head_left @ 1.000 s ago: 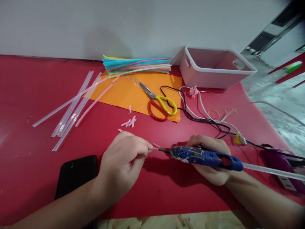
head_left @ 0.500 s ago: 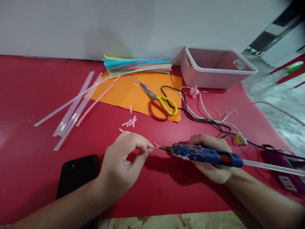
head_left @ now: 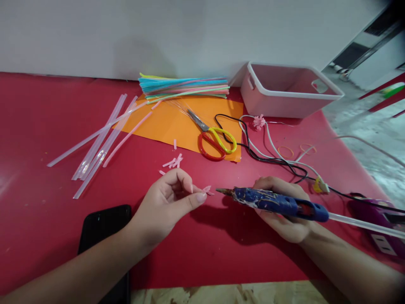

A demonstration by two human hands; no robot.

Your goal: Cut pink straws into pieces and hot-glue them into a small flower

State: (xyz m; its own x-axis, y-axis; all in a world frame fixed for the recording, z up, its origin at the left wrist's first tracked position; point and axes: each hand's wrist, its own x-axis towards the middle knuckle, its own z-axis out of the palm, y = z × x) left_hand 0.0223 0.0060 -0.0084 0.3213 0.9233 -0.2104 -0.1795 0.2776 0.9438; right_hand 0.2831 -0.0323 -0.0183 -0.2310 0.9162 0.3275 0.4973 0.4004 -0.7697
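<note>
My right hand [head_left: 281, 213] is wrapped round a blue hot glue gun [head_left: 278, 203] with a clear glue stick [head_left: 363, 223] sticking out of its back; the nozzle points left. My left hand [head_left: 167, 202] pinches small pink straw pieces [head_left: 207, 190] between thumb and fingertips, a short gap from the nozzle tip. More cut pink straw bits [head_left: 172, 162] lie on the red table [head_left: 41, 185] just beyond my left hand.
Red-and-yellow scissors [head_left: 213, 137] lie on an orange sheet [head_left: 167, 122]. Coloured straws [head_left: 183, 86] are stacked at the back, clear glue sticks [head_left: 98, 141] at the left. A white tub [head_left: 291, 90], a pink straw flower [head_left: 258, 121], cables [head_left: 272, 152], rubber bands [head_left: 284, 151], a black phone [head_left: 104, 228] and a purple power strip [head_left: 376, 221] are around.
The glue gun's nozzle has drawn back a little from the pink pieces. My left hand has turned palm-up and lifted slightly, still pinching them.
</note>
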